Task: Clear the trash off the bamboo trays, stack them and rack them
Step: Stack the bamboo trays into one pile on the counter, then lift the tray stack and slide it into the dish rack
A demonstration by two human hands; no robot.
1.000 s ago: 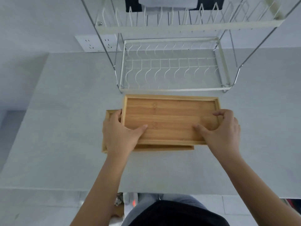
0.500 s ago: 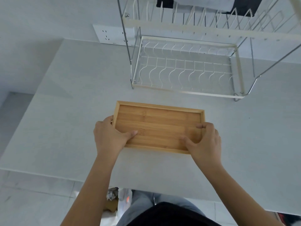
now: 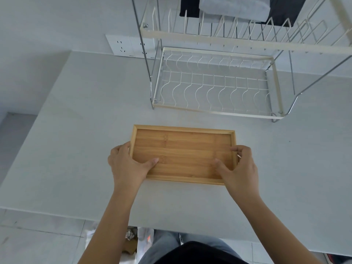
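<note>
The bamboo trays [image 3: 184, 147] lie stacked on the grey counter, the upper one squarely over the lower, whose edge barely shows along the front. The upper tray's floor is bare. My left hand [image 3: 126, 164] grips the stack's left end, thumb inside the tray and fingers round the outer rim. My right hand [image 3: 241, 166] holds the right end the same way. The two-tier wire dish rack [image 3: 215, 111] stands just beyond the trays, slightly to the right, its lower tier empty.
A wall socket strip [image 3: 131, 45] sits behind the counter, left of the rack. Grey and dark cloths [image 3: 234, 6] hang over the rack's upper tier. Below the counter's near edge [image 3: 57, 212] some crumpled trash and a bag [image 3: 133, 237] lie on the tiled floor.
The upper tray has been slid left and down onto the lower one, so the stack is now aligned. Both hands kept their grip on the ends.
</note>
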